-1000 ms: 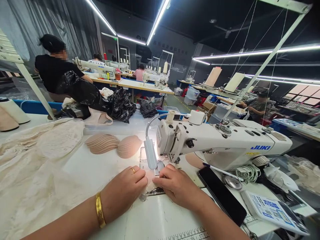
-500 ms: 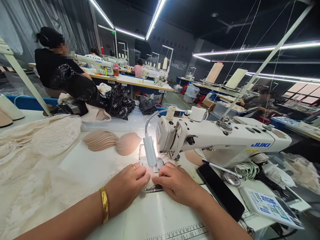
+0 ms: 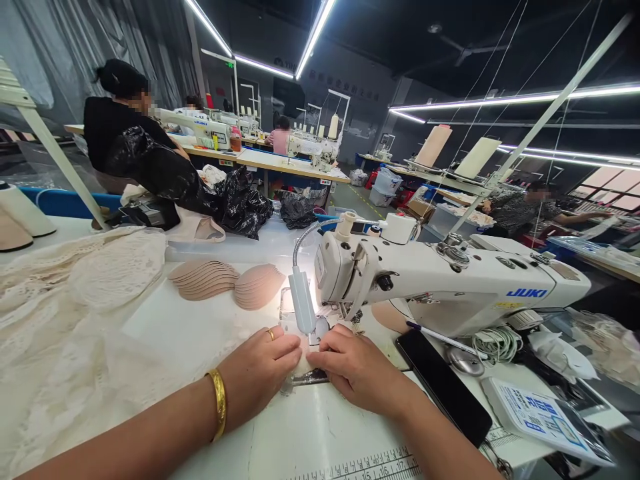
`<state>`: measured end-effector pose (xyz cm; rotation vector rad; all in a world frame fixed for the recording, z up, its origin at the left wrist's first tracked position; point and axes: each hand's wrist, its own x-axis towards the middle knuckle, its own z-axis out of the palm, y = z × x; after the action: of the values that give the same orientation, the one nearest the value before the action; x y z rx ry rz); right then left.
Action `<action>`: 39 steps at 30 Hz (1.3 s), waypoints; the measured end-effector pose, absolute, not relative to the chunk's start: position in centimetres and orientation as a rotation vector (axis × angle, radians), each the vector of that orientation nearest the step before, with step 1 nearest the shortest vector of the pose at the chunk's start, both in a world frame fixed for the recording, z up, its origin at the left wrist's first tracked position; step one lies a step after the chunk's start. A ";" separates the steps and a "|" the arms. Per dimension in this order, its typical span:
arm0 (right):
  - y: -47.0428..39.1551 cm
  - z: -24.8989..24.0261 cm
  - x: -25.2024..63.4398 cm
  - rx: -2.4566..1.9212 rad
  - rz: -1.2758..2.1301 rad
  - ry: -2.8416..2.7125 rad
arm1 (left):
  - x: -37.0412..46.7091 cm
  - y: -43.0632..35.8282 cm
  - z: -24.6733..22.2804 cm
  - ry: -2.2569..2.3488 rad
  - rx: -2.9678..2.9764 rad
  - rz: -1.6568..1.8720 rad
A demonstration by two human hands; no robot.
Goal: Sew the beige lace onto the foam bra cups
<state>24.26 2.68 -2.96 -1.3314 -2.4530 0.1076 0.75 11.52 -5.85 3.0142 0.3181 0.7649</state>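
Lamp [image 3: 302,301] and sewing machine head [image 3: 336,270] block way ahead; phone [image 3: 445,387] bars right side; bare tabletop [image 3: 285,440] open toward near edge.

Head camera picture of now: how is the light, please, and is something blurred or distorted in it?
Head view: the small lamp makes a washed-out glow beside the sewing machine; ceiling tubes glare against the dark ceiling; the wide lens stretches things toward the edges; the far worker at right looks soft; pale cloth between left hand and right hand is hard to make out.
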 end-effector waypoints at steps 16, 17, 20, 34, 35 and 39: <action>3.1 -4.7 24.1 -1.461 0.073 -2.335 | 2.2 14.2 -6.3 0.094 2.922 1.009; 3.1 -4.7 24.1 -1.470 0.068 -2.328 | 2.2 14.3 -5.9 0.098 2.930 0.988; 3.2 -4.7 24.1 -1.490 0.051 -2.313 | 2.4 14.5 -5.2 0.101 2.963 0.918; 3.2 -4.8 24.1 -1.522 0.037 -2.291 | 2.4 15.5 -4.2 0.101 3.064 0.686; 3.2 -4.8 24.1 -1.518 0.030 -2.290 | 2.5 15.7 -4.2 0.109 3.066 0.675; 3.3 -5.1 24.2 -1.491 0.015 -2.287 | 2.8 16.4 -4.6 0.143 3.022 0.707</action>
<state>24.16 3.33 -5.12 -1.4914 -2.2865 0.0149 2.75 16.35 -4.57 3.0217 0.1426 0.7068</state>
